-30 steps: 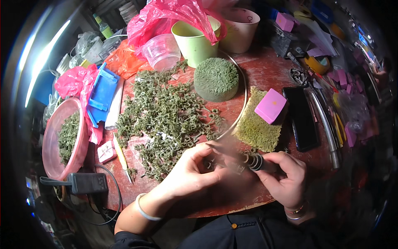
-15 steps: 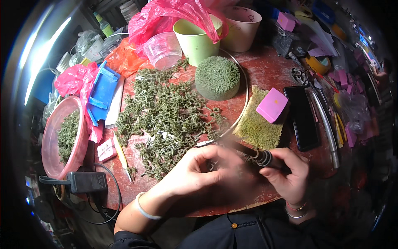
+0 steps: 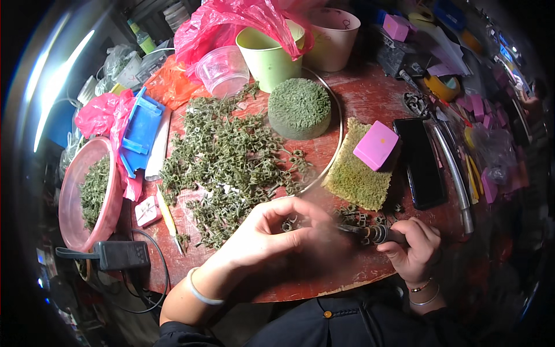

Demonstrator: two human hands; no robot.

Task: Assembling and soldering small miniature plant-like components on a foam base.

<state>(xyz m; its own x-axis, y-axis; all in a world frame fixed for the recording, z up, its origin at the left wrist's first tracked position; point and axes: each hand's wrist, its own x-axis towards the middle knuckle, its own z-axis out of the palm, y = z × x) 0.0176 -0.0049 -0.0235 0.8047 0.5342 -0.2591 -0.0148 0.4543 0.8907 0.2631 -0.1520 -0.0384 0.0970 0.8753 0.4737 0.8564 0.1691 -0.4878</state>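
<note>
My left hand (image 3: 272, 231) is over the near edge of a pile of small curled green pieces (image 3: 225, 150). Its thumb and fingers close toward each other, and haze blurs whatever is between the tips. A soldering iron (image 3: 383, 234) with a dark handle and ringed collar is in my right hand (image 3: 415, 246), its shaft pointing left at the left fingertips. Several loose green pieces (image 3: 352, 217) lie just beyond the shaft. Farther back are a yellow-green spongy slab (image 3: 358, 179) with a pink block (image 3: 376, 146) on it, and a round green block (image 3: 299, 107).
A pink basin (image 3: 66, 214) of green bits tilts at the left, near a power bank (image 3: 121, 254) and a yellow-handled knife (image 3: 167, 214). Behind stand a pale green bucket (image 3: 269, 58) and a white bucket (image 3: 332, 46). A black phone (image 3: 421, 165) and metal tube (image 3: 454, 168) lie right.
My right hand has moved slightly right and down with the soldering iron, uncovering loose green pieces behind it. The left hand stays nearly in place. The whole view has shifted slightly.
</note>
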